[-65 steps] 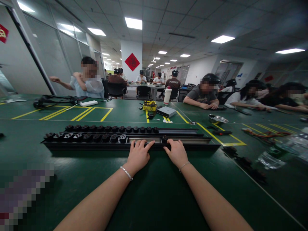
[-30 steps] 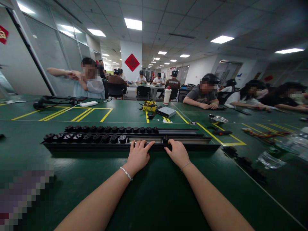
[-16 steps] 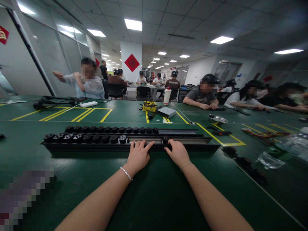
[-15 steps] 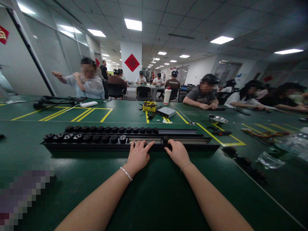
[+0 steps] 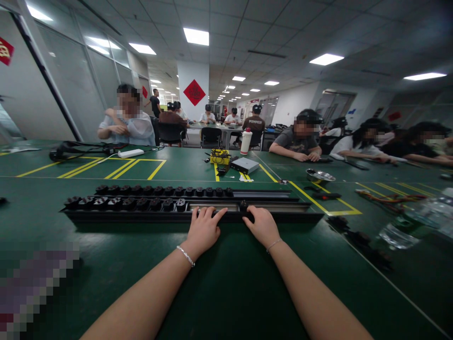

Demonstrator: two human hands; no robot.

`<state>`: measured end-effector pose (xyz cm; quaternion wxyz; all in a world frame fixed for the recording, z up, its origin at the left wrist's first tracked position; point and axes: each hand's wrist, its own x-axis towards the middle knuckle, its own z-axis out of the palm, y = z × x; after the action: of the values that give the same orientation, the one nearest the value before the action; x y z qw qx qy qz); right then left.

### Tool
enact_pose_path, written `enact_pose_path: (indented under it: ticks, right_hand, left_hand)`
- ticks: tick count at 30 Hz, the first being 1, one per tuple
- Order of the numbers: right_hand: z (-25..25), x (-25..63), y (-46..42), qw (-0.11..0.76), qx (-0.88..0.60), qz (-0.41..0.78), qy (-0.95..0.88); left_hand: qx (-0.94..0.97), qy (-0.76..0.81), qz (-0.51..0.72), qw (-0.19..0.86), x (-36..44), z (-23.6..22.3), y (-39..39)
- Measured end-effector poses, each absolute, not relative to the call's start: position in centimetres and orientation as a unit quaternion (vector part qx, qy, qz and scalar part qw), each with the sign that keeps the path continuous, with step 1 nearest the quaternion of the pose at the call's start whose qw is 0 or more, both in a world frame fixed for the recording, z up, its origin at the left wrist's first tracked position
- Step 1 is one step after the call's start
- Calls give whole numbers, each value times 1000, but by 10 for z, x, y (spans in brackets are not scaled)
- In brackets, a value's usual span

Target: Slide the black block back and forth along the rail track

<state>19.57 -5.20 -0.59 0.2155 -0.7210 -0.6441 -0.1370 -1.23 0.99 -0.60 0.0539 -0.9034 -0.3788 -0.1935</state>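
Note:
A long black power track (image 5: 283,217) lies across the table in front of me, with a metal-lined channel along its top. Several black socket modules (image 5: 155,203) are lined up in its left part. My left hand (image 5: 205,229) rests on the front edge of this track, fingers spread and holding nothing. To its right, my right hand (image 5: 262,225) has its fingers at a single socket module (image 5: 243,205) seated in the channel. Its thumb presses near the track's front wall, and the fingertips are partly hidden. Directly behind lies a second track (image 5: 265,193), also carrying several modules on its left.
Beyond the tracks sit a yellow box with black cables (image 5: 220,156), a grey box (image 5: 245,165) and a white bottle (image 5: 246,141). At right are a metal bowl (image 5: 320,175), coloured wires (image 5: 389,196) and a clear plastic bottle (image 5: 399,235). Several people sit around.
Since the earliest frame, my right hand and the single module have shifted very slightly right. My left hand stays put. Across the table, a person at left has lowered an arm.

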Motion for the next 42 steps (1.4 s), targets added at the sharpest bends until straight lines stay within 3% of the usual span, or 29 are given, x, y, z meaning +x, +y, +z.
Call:
enact_pose_path:
  ticks: [42]
  right_hand:
    - [-7,197,-51,220,-719,-136,-644]
  left_hand:
    - [-903,-374,-201,62,-13,-7,11]
